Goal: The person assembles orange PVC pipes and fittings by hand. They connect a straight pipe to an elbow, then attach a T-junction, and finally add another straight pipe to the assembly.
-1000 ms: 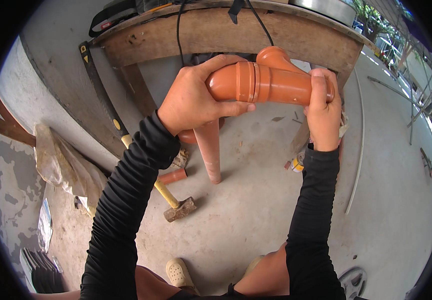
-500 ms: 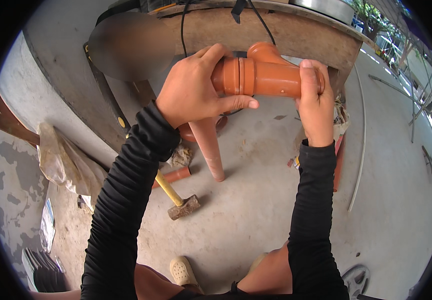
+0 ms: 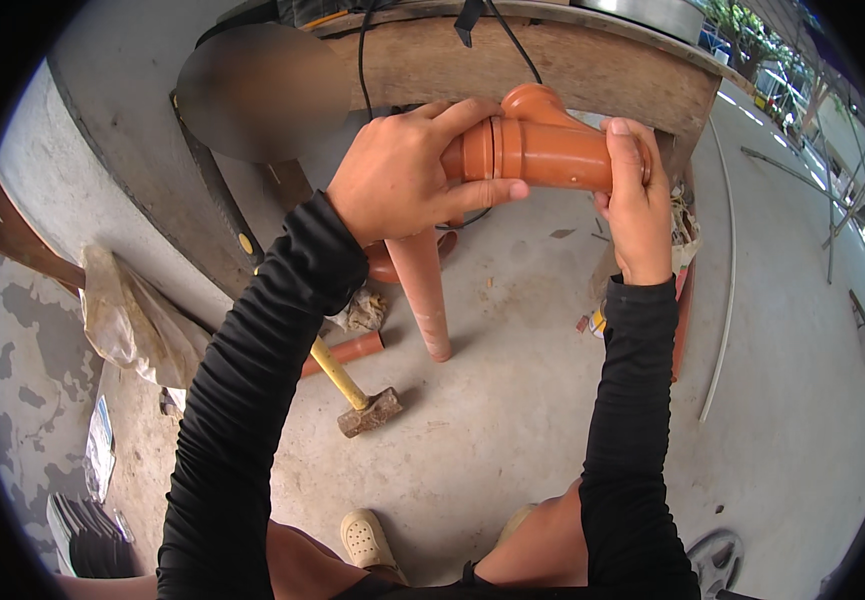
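One concrete floor (image 3: 512,420) below, one wooden table (image 3: 602,62) behind: an orange branched pipe (image 3: 560,157), held raised, could strike either should a slackened grip let it slip. Left hand (image 3: 402,175) wraps its left end, thumb outstretched; right hand (image 3: 640,205) clasps the other, thumb across the near side.

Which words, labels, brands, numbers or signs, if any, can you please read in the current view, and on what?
None can be read.
Small yellow-and-white can by the right sleeve: any print is too small to read.
Orange pipe fitting in the left hand and right hand: no legible marking.
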The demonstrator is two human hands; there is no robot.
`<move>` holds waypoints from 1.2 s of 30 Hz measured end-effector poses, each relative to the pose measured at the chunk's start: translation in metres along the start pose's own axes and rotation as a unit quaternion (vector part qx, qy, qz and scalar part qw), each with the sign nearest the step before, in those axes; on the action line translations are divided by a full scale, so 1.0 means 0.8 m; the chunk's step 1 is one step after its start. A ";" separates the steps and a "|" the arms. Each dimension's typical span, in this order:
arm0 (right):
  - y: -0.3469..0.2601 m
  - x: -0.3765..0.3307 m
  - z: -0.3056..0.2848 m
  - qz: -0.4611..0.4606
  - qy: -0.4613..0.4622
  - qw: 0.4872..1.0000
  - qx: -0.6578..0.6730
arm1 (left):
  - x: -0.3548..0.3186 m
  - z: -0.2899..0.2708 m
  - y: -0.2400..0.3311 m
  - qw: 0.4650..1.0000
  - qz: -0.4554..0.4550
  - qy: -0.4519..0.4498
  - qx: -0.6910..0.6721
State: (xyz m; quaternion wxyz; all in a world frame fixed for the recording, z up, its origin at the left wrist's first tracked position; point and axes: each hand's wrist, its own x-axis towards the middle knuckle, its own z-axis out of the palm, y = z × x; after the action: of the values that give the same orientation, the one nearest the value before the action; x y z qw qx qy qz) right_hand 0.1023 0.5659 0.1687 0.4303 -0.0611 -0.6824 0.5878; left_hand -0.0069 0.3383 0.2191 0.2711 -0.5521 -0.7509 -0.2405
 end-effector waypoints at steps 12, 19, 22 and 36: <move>-0.009 -0.004 -0.001 -0.007 -0.031 1.000 0.002 | -0.007 -0.006 0.000 1.000 -0.021 0.002 -0.024; -0.007 -0.005 -0.005 -0.034 -0.081 0.996 0.023 | -0.012 0.003 -0.024 0.994 0.023 0.085 -0.059; -0.001 -0.002 -0.007 -0.040 -0.075 0.996 0.020 | -0.024 0.010 -0.033 0.990 0.022 0.126 -0.063; -0.012 0.001 0.041 -0.018 -0.050 0.997 0.048 | -0.108 0.003 -0.019 0.948 -0.206 0.138 -0.199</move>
State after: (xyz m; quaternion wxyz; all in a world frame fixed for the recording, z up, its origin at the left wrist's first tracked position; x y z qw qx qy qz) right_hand 0.0842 0.5394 0.1792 0.4081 0.0014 -0.6751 0.6146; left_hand -0.0003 0.2751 0.1584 0.2009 -0.3893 -0.7404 -0.5098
